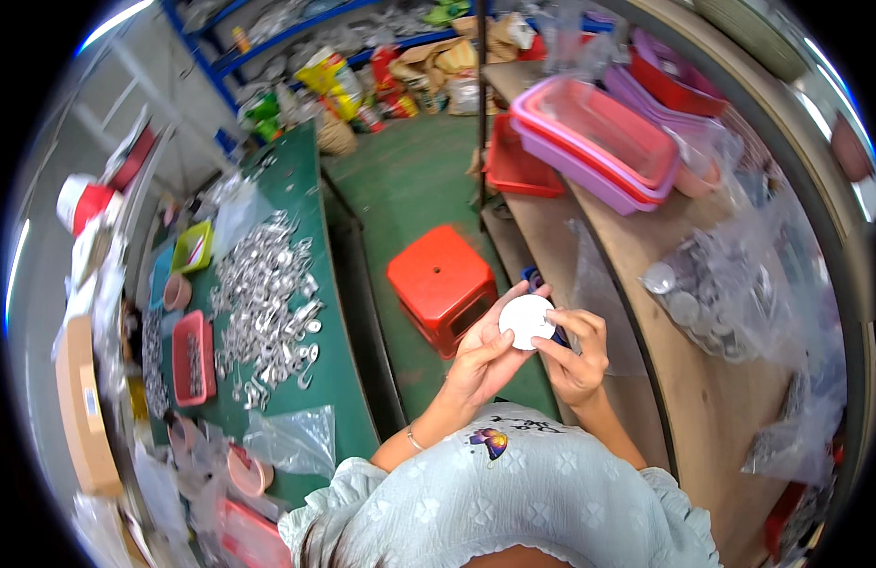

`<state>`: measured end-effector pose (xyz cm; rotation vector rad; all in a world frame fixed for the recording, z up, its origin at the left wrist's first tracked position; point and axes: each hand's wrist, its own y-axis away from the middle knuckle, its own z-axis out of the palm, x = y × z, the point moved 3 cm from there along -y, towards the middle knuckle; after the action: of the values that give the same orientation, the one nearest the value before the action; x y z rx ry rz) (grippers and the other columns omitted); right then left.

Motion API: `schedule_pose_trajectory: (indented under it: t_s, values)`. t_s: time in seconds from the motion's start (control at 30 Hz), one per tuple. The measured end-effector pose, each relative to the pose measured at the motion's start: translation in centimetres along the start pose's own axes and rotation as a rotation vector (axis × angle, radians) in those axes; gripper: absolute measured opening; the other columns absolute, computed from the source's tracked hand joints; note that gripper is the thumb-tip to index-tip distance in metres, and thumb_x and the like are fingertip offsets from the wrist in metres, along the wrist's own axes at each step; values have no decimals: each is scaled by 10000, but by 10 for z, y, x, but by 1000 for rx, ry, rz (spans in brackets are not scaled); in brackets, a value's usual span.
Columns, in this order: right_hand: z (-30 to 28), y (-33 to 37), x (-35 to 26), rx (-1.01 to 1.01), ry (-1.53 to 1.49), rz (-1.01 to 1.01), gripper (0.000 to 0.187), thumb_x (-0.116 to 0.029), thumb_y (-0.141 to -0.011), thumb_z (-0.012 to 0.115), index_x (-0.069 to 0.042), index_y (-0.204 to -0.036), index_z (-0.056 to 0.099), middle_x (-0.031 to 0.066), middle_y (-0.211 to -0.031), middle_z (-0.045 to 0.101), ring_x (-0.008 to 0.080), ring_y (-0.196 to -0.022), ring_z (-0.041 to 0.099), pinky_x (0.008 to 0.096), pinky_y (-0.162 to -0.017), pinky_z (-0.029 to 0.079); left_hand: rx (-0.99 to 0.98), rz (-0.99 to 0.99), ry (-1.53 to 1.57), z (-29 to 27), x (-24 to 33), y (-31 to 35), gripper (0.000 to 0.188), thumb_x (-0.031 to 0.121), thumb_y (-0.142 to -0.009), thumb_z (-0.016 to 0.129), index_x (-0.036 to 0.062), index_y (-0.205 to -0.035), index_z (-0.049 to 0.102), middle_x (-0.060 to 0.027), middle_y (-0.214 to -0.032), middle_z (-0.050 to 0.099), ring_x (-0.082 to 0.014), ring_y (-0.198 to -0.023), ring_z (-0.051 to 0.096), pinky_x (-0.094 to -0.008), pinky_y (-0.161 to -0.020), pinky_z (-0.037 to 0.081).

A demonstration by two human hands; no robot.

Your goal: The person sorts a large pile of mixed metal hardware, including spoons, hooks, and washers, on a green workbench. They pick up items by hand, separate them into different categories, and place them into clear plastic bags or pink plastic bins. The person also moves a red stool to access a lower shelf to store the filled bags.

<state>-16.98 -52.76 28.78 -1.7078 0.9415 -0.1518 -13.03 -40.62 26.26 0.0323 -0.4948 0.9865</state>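
A flat white round disc [527, 322] is held up in front of my body, above the floor between the two tables. My left hand [477, 360] grips it from the left, thumb on its near face and fingers behind it. At its right edge, the thumb and forefinger of my right hand [580, 358] pinch toward the disc, their tips touching it. A small dark mark shows on the disc beside those fingertips. Something blue shows partly behind my hands; its kind is hidden.
A red plastic stool [442, 280] stands just ahead. On the left, a green table [291, 204] carries a heap of small metal parts [267, 293] and a red tray [193, 358]. On the right, wooden shelving [637, 256] holds stacked pink and purple baskets [599, 137] and bagged metal discs [693, 303].
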Motion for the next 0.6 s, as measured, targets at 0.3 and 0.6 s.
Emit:
schedule_pose_trajectory:
  t_s: [0.3, 0.6]
  values:
    - [-46, 38, 15, 367, -632, 855, 204, -24, -894, 498, 70, -1073, 522, 65, -987, 511, 127, -866, 543, 257, -713, 470, -209, -248, -436, 32, -30, -43, 666, 92, -870, 541, -19, -1396, 147, -232, -1382, 323, -293, -1231, 414, -395, -1022, 343]
    - [-59, 31, 1, 502, -223, 596, 148, 36, -805, 596, 49, -952, 583, 143, -982, 561, 187, -813, 574, 276, -685, 495, -510, -215, -769, 43, -33, -67, 679, 152, -881, 554, -6, -1400, 146, -206, -1324, 428, -217, -1175, 468, -332, -962, 405]
